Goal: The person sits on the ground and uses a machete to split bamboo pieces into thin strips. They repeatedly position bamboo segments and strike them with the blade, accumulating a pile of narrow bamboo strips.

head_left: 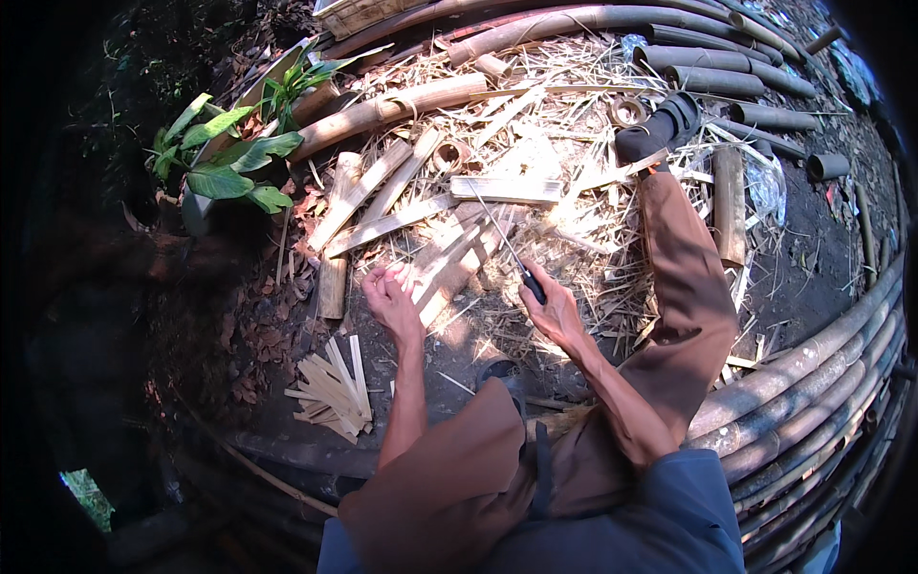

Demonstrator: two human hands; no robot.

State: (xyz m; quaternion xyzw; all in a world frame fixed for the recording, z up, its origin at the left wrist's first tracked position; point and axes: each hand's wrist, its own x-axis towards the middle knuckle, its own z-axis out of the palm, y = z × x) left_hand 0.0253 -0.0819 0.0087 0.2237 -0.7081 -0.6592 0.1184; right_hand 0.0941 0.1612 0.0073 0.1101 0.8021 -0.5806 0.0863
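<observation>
In my right hand (555, 306) is a knife (507, 237) with a black handle and a long narrow blade, which points up and to the left. The blade's far end reaches a pale split bamboo piece (507, 189) lying crosswise. Below that piece lie flat wooden slabs (449, 263) in patchy sunlight. My left hand (390, 297) is beside the slabs' left edge with its fingers curled in; glare hides whatever they may hold. Nearer to me, left of my left forearm, thin cut bamboo strips (335, 392) are heaped on the ground.
Split bamboo lengths (368, 191) lie ahead on the left, near a leafy plant (225, 163). Shavings (583, 143) cover the ground ahead. Long bamboo poles (794, 383) are stacked at right, with cut bamboo tubes (708, 67) at the far right. My outstretched leg (684, 258) bounds the right side.
</observation>
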